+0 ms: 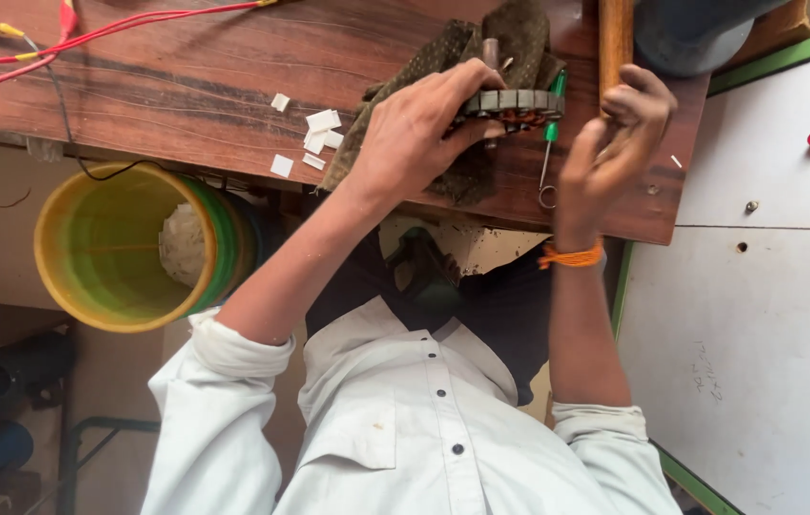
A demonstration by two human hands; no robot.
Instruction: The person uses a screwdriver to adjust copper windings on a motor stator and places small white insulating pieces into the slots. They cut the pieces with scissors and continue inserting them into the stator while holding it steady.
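On top of a dirty cloth near the front edge of the wooden table, a round motor core with a slotted metal rim and copper windings is gripped by the left hand. Its fingers are curled closed over the near side of the core, with the thumb pressed underneath, so the part is pinned against the cloth. The right hand is raised just beside the core, loosely curled and half open; whether something thin is pinched between its fingertips cannot be told. A screwdriver with a green handle lies on the table between the two hands, touching the edge of the cloth. Small white paper slips are scattered to the left of the cloth, well apart from the core.

For work on the windings to go well, the core is best kept flat and steady on the cloth, so it cannot roll or slide towards the table edge. Pressure is better placed on the metal rim than on the copper wire, which is judged easy to nick. The slot being worked should be turned towards the free hand, with the screwdriver left within easy reach
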